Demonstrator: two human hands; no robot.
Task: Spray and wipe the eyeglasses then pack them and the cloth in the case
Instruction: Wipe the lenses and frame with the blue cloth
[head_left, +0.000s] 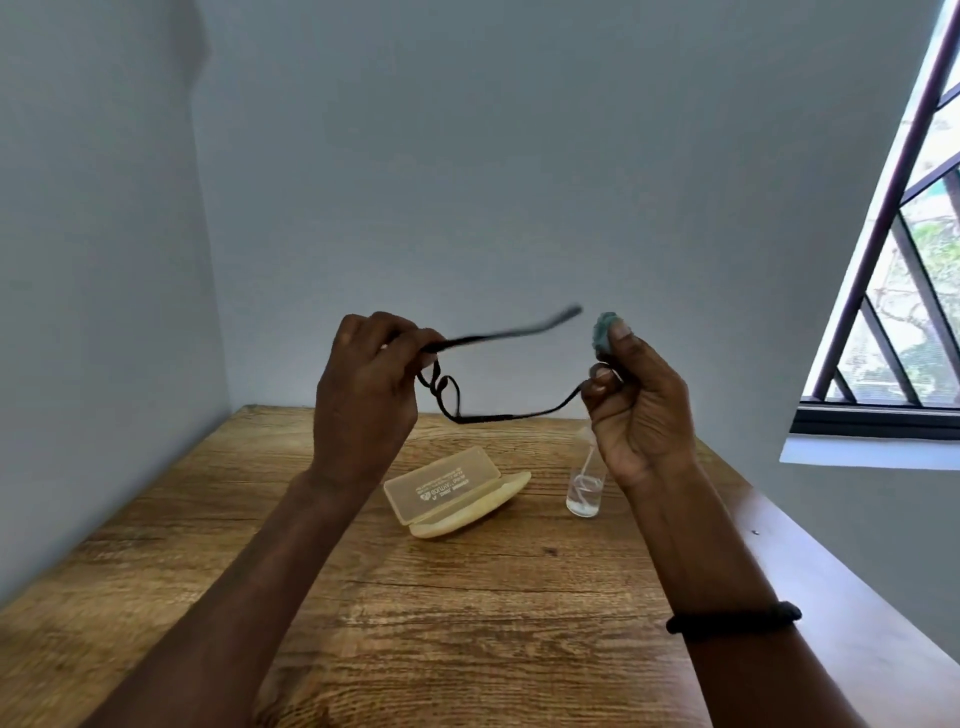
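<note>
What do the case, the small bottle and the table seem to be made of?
The case looks like cream, slightly translucent plastic: mirrored print shows through its lid. The small bottle is clear, plastic or glass; a tube shows inside. The table shows brown wood grain, matte; solid wood or laminate, unclear.

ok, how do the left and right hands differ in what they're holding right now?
The left hand grips the thin black-framed eyeglasses at the front, by one hinge. The right hand pinches the tip of the other temple. Only the right hand also holds the crumpled teal cloth, against its thumb. The left holds nothing else. Both are raised above the wooden table.
</note>
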